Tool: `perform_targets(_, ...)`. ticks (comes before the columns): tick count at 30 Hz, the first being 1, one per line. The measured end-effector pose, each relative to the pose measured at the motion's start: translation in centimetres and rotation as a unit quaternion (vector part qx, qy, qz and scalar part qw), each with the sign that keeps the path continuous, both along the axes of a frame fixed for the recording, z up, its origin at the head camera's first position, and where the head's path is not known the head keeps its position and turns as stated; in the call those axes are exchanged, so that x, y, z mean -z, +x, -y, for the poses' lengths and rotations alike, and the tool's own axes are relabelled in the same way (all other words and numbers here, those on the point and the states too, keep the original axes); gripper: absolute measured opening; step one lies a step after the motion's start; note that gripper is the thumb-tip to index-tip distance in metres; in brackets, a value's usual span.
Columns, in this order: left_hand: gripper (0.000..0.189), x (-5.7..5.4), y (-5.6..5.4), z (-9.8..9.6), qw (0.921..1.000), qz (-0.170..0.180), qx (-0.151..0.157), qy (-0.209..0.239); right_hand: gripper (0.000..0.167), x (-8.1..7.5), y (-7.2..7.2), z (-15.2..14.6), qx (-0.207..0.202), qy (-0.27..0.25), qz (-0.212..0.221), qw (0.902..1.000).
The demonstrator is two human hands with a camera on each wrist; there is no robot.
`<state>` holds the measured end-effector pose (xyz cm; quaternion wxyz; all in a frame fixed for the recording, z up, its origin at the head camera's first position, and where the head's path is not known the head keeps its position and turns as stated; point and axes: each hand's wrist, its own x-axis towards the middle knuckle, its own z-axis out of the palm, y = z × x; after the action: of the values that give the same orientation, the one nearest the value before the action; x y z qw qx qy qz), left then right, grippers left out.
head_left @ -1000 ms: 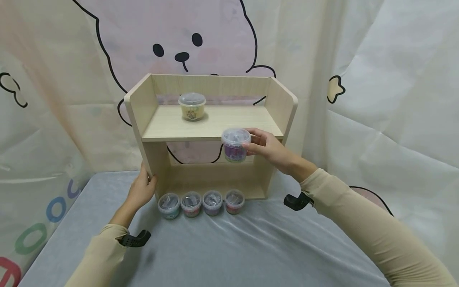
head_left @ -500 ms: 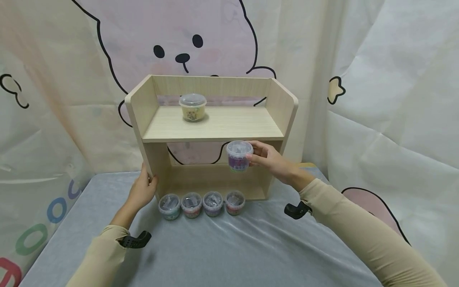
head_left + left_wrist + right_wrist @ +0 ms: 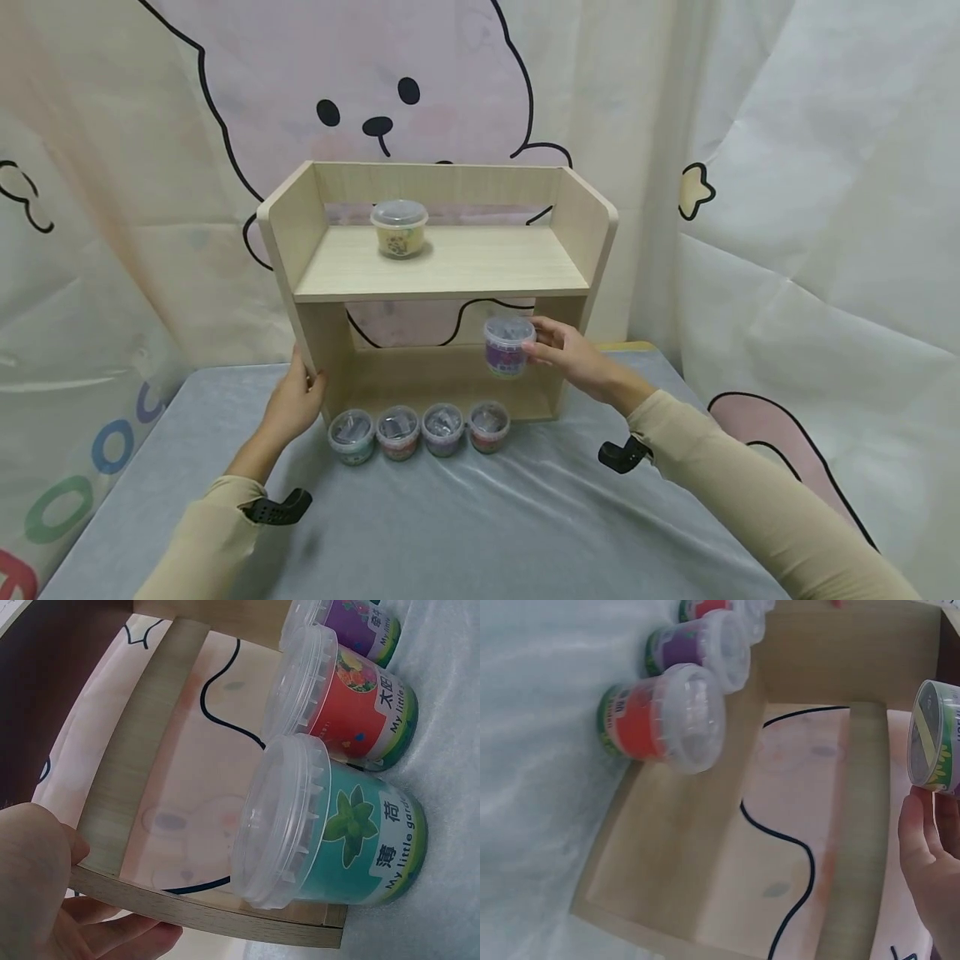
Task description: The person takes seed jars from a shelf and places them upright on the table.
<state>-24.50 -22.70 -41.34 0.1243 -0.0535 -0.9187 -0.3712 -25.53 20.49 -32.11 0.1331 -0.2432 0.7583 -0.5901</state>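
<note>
My right hand (image 3: 573, 358) pinches a purple-labelled plastic tub (image 3: 507, 354) with a clear lid, upright in front of the lower opening of a pale wooden two-tier shelf (image 3: 442, 287). In the right wrist view its transparent base (image 3: 928, 735) shows above the fingertips. My left hand (image 3: 295, 400) grips the shelf's left side panel, thumb on one face and fingers on the other, as the left wrist view shows. A yellow tub (image 3: 400, 237) stands on the upper tier. Along the shelf's front foot, several tubs form a row, from a teal one (image 3: 367, 832) to a red one (image 3: 641, 720).
A grey-blue cloth (image 3: 450, 533) covers the table, wrinkled towards the right. Behind the shelf hangs a curtain (image 3: 600, 92) with a cartoon bear print. More printed fabric (image 3: 810, 250) borders the right side. Black bands circle both sleeves near the wrists.
My right hand has lowered the purple tub from the upper tier's front edge to the lower opening, drifting slightly right. The left hand keeps its grip on the panel.
</note>
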Motion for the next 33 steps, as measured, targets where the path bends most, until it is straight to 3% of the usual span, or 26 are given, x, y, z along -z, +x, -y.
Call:
perform_targets(20, 0.062, 0.1, 0.0, 0.0, 1.0000, -0.003, -0.003, -0.002, 0.064, 4.3, 0.0, -2.6, 0.031, 0.026, 0.042, 0.9983)
perform_targets(33, 0.062, 0.0, 0.0, -0.1, 1.0000, -0.001, -0.005, 0.003, 0.065, 7.2, 0.1, -4.5, 0.036, 0.042, 0.033, 0.9979)
